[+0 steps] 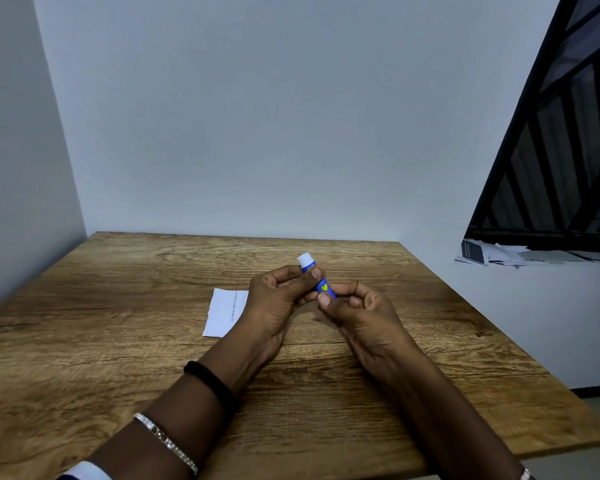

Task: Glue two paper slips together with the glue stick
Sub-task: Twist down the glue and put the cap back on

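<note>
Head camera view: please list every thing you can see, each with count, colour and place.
glue stick: one, blue with white end, held above the table centre
paper slip: one visible, white with a line of print, flat on the table, left of the hands
table: one, brown wood grain, fills the lower view
papers: a few, white and dark, on the ledge at right
left hand: grips the glue stick's upper part; black band and silver bracelet on that arm
right hand: grips the stick's lower part

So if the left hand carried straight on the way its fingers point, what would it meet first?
The left hand points right, so probably the right hand, which holds the same glue stick; they look nearly touching, though depth is unclear.
</note>
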